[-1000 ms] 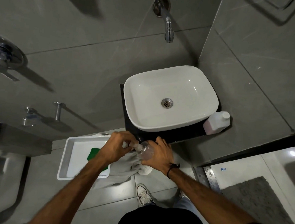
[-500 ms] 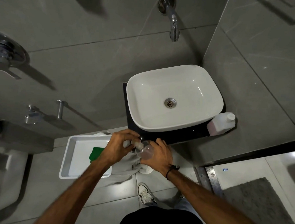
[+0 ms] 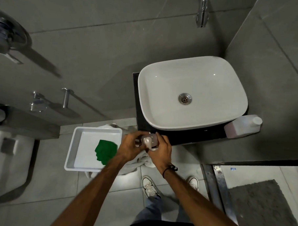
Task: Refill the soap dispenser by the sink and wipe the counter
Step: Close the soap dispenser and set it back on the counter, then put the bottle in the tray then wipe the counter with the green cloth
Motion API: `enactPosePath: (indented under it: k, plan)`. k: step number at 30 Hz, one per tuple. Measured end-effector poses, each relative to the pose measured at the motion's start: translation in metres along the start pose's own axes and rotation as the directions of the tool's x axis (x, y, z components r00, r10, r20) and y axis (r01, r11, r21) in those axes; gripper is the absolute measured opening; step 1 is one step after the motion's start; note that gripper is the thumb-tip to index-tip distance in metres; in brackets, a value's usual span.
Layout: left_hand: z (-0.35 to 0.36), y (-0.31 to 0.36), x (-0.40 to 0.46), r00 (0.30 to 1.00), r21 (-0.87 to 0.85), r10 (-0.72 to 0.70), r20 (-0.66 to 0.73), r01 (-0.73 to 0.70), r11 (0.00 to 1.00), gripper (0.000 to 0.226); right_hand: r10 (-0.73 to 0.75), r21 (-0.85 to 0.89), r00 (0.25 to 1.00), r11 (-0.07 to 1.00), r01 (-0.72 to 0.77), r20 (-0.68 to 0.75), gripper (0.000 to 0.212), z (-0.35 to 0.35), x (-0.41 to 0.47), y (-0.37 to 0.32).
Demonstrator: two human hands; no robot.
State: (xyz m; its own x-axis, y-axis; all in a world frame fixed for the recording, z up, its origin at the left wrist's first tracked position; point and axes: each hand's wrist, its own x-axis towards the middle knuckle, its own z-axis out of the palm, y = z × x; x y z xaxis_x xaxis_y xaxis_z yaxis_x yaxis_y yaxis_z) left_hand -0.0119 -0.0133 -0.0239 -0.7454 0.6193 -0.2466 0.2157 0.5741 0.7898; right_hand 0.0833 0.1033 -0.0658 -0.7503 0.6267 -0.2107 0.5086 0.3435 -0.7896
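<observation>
A small clear soap dispenser [image 3: 149, 141] with a pale pump head is held in front of the black counter [image 3: 191, 136], below the white basin [image 3: 193, 91]. My left hand [image 3: 131, 147] wraps the dispenser from the left. My right hand [image 3: 161, 151] grips it from the right, fingers around its body. A white refill bottle [image 3: 243, 126] with pinkish liquid lies on the counter's right end, beside the basin. A green cloth [image 3: 105, 151] lies in a white tray [image 3: 75, 147] on the floor to the left. A grey towel [image 3: 141, 161] hangs under my hands.
A wall tap [image 3: 202, 14] juts out above the basin. A toilet [image 3: 4, 159] stands at the far left, with metal wall fittings [image 3: 37, 103] above it. A grey mat [image 3: 263, 208] lies at the lower right past a metal threshold strip [image 3: 217, 182]. My shoes [image 3: 148, 186] are on the tiled floor.
The dispenser has turned upright between my hands, so its pump head now faces the camera. The view has shifted left, putting the basin further right in frame.
</observation>
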Motion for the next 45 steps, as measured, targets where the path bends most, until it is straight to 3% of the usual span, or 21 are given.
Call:
enactPosePath:
  k: [8,12,16,20,23,26,31,33,35,36,38,41,43,45]
  plan:
    - [0.013,-0.004,0.002,0.992,-0.043,-0.035,-0.12,0.03,0.999,0.05,-0.001,-0.051,0.986,0.999,0.009,0.168,0.073,-0.01,0.008,0.011]
    - [0.016,0.002,0.0,0.985,-0.073,-0.117,-0.126,0.108,0.991,0.051,0.11,-0.108,0.974,0.99,-0.09,0.197,0.07,-0.048,0.006,0.043]
    - [0.02,0.008,0.0,0.972,-0.143,-0.195,-0.129,0.177,0.974,0.052,0.307,-0.081,0.952,0.949,-0.304,0.022,0.062,-0.122,0.006,0.097]
    - [0.028,0.011,-0.002,0.957,-0.183,-0.25,-0.15,0.221,0.958,0.052,0.433,-0.021,0.871,0.893,-0.449,-0.23,0.081,-0.208,0.018,0.136]
    - [0.035,0.008,-0.001,0.941,-0.177,-0.283,-0.186,0.251,0.952,0.051,0.469,0.17,0.822,0.883,-0.437,-0.323,0.098,-0.256,0.036,0.142]
    - [0.045,0.009,-0.004,0.909,-0.255,-0.344,-0.233,0.284,0.924,0.055,0.336,0.101,0.874,0.941,-0.322,-0.35,0.103,-0.284,0.053,0.143]
    - [0.074,0.032,-0.019,0.802,-0.541,-0.48,-0.354,0.244,0.805,0.065,0.183,0.047,0.945,0.983,-0.177,-0.269,0.09,-0.295,0.073,0.144]
    - [0.097,0.049,-0.032,0.669,-0.625,-0.585,-0.458,0.226,0.747,0.051,0.149,0.022,0.949,0.989,-0.149,-0.277,0.076,-0.297,0.076,0.149]
    - [0.128,0.067,-0.047,0.526,-0.747,-0.734,-0.43,0.25,0.616,0.038,0.113,-0.008,0.96,0.993,-0.119,-0.256,0.067,-0.299,0.074,0.156]
    - [0.144,0.079,-0.054,0.524,-0.798,-0.775,-0.352,0.264,0.541,0.035,0.087,-0.019,0.97,0.995,-0.094,-0.227,0.065,-0.299,0.071,0.158]
    - [0.175,0.106,-0.062,0.658,-0.829,-0.727,-0.193,0.288,0.48,0.037,0.014,-0.092,0.991,0.995,-0.027,-0.134,0.063,-0.295,0.063,0.16]
    - [0.206,0.148,-0.055,0.86,-0.712,-0.503,-0.086,0.301,0.635,0.05,-0.1,-0.204,0.992,0.972,0.114,0.076,0.062,-0.28,0.048,0.151]
    - [0.213,0.168,-0.043,0.909,-0.561,-0.405,-0.101,0.285,0.778,0.067,-0.197,-0.191,0.946,0.949,0.249,0.257,0.064,-0.264,0.04,0.136]
    - [0.212,0.172,-0.037,0.887,-0.425,-0.384,-0.258,0.253,0.869,0.072,-0.271,-0.196,0.886,0.911,0.362,0.376,0.064,-0.245,0.034,0.119]
